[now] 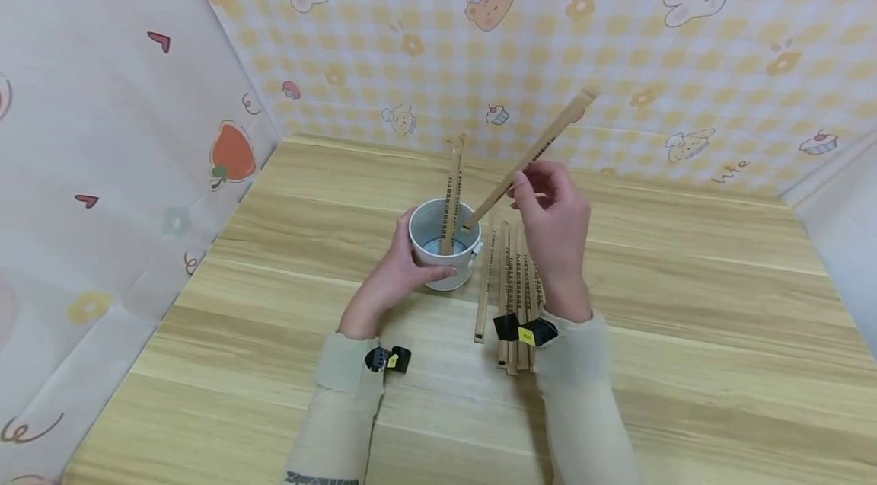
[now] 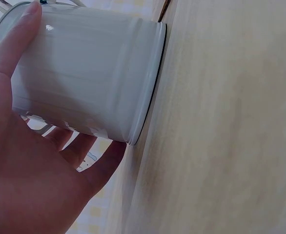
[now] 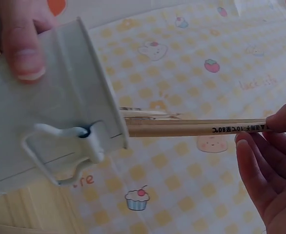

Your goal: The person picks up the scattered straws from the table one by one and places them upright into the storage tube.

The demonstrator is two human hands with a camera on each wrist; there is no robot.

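A small white metal bucket [image 1: 464,269] stands upright on the table, and my left hand [image 1: 396,276] grips it round the side. The left wrist view shows the thumb along the bucket's wall [image 2: 84,73] and the other fingers under its far side. Two straws in printed paper wrappers [image 1: 454,192] lean inside, tops above the rim. My right hand [image 1: 556,222] pinches another wrapped straw [image 1: 551,135] between thumb and fingers, slanted, its lower end at the bucket's right rim. In the right wrist view, this straw [image 3: 182,127] overlaps the bucket's mouth.
Several more wrapped straws [image 1: 518,279] lie side by side on the wooden table [image 1: 699,317], partly under my right forearm. One straw [image 1: 483,302] lies a little apart, nearer the bucket. A checked patterned cloth [image 1: 438,59] stands behind, a white one [image 1: 123,127] at the left.
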